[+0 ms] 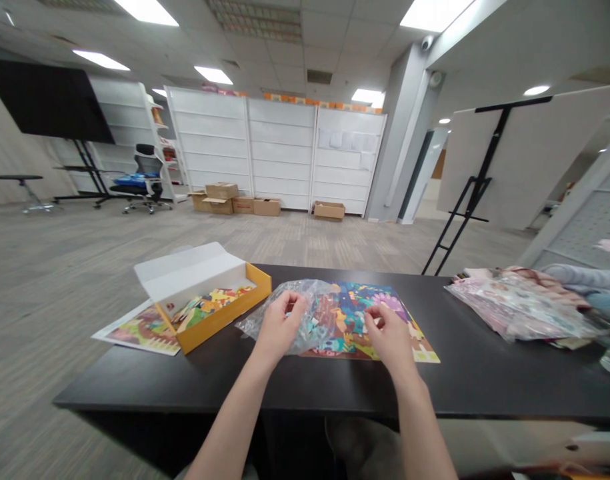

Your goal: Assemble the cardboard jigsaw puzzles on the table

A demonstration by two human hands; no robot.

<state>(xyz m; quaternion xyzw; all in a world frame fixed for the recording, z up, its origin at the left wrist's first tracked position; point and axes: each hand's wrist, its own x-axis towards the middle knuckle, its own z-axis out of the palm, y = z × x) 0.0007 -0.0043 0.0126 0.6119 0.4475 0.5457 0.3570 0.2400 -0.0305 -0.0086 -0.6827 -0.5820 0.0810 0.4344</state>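
Observation:
My left hand is closed on a clear plastic bag, which spreads over the left part of a colourful picture sheet lying on the black table. Above the sheet's right half is my right hand, its thumb and fingers pinched together; what they hold, if anything, is too small to make out. Left of my hands stands an open yellow box with its white lid raised and colourful pieces inside.
Another printed sheet lies partly under the yellow box. Plastic-wrapped fabric items are piled on the right of the black table. Beyond it are cardboard boxes on the floor and a board on a black stand.

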